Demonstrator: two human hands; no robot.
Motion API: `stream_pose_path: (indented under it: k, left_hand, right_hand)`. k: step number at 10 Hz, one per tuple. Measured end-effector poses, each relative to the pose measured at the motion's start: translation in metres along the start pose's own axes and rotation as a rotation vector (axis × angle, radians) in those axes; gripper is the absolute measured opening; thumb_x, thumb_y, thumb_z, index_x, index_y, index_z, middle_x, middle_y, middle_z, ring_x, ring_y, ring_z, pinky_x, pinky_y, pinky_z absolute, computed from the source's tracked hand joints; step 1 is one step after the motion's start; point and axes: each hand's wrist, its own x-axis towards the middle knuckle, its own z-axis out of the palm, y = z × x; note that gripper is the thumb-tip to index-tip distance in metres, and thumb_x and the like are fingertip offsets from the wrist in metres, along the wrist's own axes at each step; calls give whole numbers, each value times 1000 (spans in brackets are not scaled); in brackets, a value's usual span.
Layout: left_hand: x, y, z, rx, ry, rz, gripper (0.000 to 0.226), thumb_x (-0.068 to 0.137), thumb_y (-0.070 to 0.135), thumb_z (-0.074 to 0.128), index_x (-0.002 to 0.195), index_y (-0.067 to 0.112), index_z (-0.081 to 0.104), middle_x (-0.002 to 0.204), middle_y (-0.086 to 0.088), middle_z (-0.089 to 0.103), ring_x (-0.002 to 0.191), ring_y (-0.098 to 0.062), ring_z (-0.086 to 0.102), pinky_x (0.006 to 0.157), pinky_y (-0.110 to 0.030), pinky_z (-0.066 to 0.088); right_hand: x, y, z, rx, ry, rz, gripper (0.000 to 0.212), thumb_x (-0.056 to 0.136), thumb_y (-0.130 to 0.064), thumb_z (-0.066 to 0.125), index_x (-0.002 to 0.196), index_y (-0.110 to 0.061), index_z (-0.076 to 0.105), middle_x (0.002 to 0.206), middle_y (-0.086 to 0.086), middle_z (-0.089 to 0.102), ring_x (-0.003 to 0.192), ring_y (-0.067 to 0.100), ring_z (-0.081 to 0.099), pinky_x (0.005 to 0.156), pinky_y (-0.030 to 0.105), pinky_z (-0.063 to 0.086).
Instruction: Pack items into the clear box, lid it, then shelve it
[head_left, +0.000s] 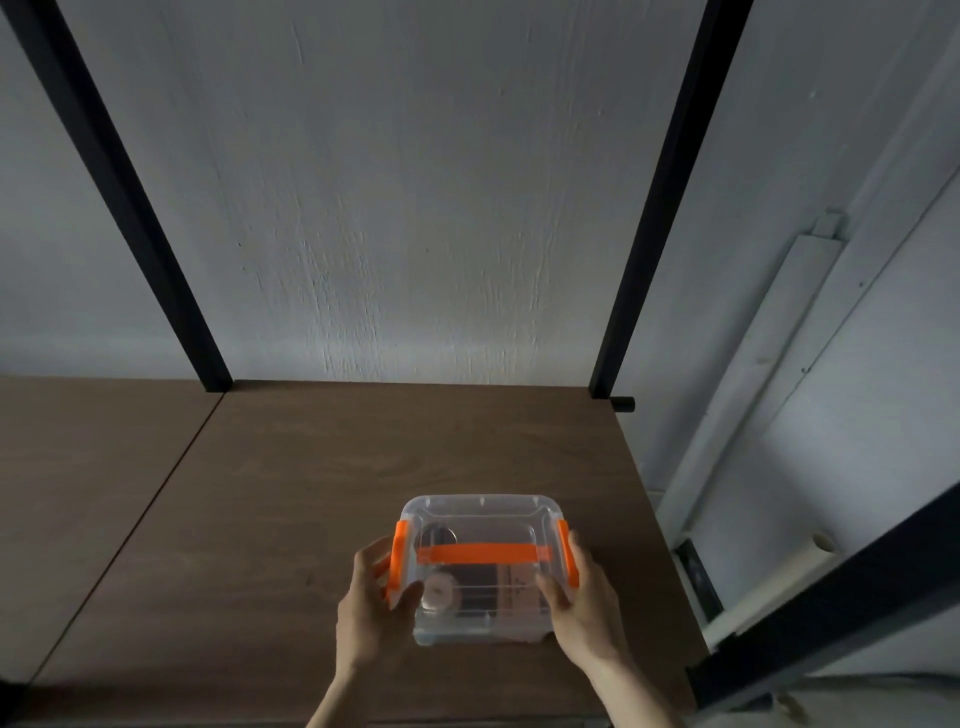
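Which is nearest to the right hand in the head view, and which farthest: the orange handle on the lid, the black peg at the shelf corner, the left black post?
From the right hand:
1. Orange handle, just left, on the lid.
2. Black peg, behind, far right corner.
3. Left black post, far left, at the wall.

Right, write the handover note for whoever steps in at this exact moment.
Left hand: gripping the left end of the clear box, thumb on the lid by the orange latch.
Right hand: gripping the right end the same way.
Box: on the wooden shelf, near the front edge, towards the right.
Done: items are inside, lid on; handle flat.
Left: let go, perhaps slide it further back first.
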Motion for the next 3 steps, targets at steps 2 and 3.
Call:
stream_pose_path:
  k: [2,3]
  left_hand:
    - [-4,10,14,153,-7,-58,53,87,28,72,133,21,46,116,-3,71,99,-26,68,76,-35,50]
    - [-10,6,11,215,-4,-36,49,90,42,65,130,21,46,122,-4,69,106,-29,66,83,-38,50]
  right_hand:
    - [12,3,-5,-185,-31,30,74,100,-54,41,161,-28,8,156,3,43,140,25,46,109,47,44]
    - [5,5,-5,-299,26,10,70,102,-52,38,161,-25,12,160,1,37,144,22,42,110,42,42]
